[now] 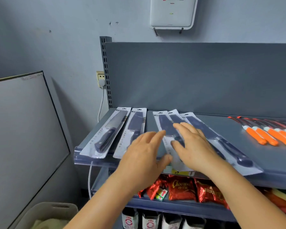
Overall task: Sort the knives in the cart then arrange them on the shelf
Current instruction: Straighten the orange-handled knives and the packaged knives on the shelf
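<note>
Nearest me, at about 7 o'clock, a pale cart [46,215] sits low beside the shelving; I can only see its rim and something soft and yellowish inside, no knives that I can make out. Just above it my two forearms reach forward over the lower tiers, where shiny red foil snack bags [182,189] crinkle at 6 o'clock.

My left hand [144,156] is flat and spread, fingers loose, gripping nothing — it rests over the lower end of the second packaged knife [134,128]. My right hand [193,146] is likewise open, palm down on the middle packaged knives [163,124], which overlap and fan out crookedly. I judge both palms are pressing and sliding these packs to square them into a row, since flat pressure suits thin, slippery blister cards better than pinching.

The top shelf [221,129] is matte grey metal with a clear plastic lip along its front edge. At 10 o'clock the leftmost packaged knife [106,131] lies tidily — white card, glossy film, dark handle. A long pack [221,142] runs off toward 3 o'clock. Farther out at 2 o'clock, orange-handled knives [271,136] lie side by side, already grouped by kind.

At 12 o'clock a white wall box [172,14] hangs above.
</note>
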### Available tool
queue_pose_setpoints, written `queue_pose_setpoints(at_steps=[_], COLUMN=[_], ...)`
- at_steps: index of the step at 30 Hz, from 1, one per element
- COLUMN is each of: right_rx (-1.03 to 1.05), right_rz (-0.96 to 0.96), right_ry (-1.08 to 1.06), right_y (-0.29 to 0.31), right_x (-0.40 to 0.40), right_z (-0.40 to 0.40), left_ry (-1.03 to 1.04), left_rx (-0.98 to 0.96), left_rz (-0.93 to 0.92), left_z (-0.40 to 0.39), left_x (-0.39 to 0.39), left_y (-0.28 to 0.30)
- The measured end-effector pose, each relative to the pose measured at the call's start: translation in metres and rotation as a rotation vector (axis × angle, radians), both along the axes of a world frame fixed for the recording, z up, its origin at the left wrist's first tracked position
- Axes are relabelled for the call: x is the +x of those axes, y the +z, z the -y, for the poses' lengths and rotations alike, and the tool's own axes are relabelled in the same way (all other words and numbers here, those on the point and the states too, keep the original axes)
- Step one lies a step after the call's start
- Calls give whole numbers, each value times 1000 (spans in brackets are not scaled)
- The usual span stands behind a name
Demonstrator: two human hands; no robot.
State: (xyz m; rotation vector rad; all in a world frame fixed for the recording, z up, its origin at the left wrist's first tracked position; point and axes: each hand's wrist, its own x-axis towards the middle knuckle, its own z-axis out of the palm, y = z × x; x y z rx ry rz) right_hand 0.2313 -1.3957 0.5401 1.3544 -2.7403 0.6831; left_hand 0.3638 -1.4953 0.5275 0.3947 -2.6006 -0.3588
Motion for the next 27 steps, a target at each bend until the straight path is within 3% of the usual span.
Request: queue_pose_setpoints(at_steps=[5,9,15,21,27], right_rx=[226,353,225,186,156], right_rz=[-20,-7,62,231,237], right_ry=[-138,-71,59,19,-43], right_y=[-8,-15,-10,-4,-1], right_x=[-38,-49,-49,-46,-32], right_z=[-37,-50,-54,-45,-36], left_ry=[-76,-46,22,123,159], left_rx=[-56,-69,-49,-22,-1], left_rz=[157,282,316,373,466], left_z=[-32,-44,-43,-37,-31], left_x=[-31,-50,-49,-35,-34], left_y=[-23,-29,-21,-9,-6])
